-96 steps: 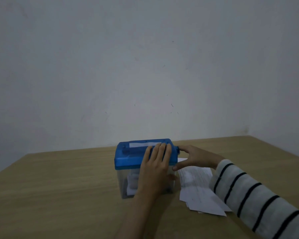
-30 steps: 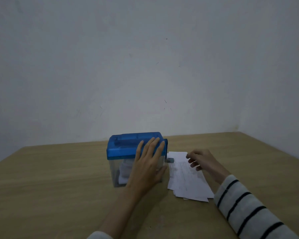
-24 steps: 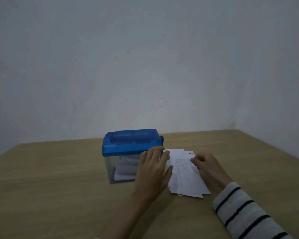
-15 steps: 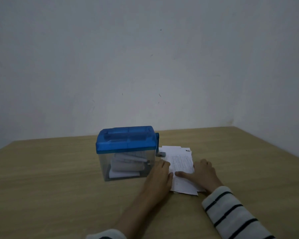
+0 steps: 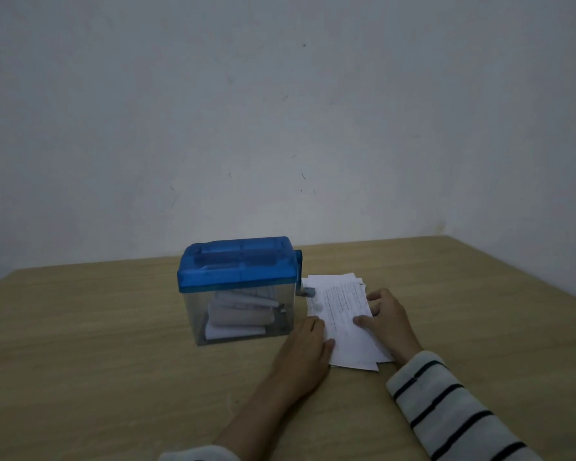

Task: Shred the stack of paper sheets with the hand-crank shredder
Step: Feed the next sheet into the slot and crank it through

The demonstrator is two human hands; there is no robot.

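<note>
Paper stack (image 5: 345,322) flat on table (image 5: 113,344), just right of blue-lidded shredder (image 5: 238,287). Left hand (image 5: 305,354) flat, fingers straight, pressing stack's near-left edge. Right hand (image 5: 388,319) loosely spread on right edge, thumb on top sheet. Risk: lifting several sheets together, jamming slot.

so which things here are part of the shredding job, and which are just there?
Job:
- blue-lidded clear plastic hand-crank shredder
- stack of white printed paper sheets
- left hand, at the stack's left edge
- right hand, on the stack

Just there:
- light wooden table
- grey wall
</note>
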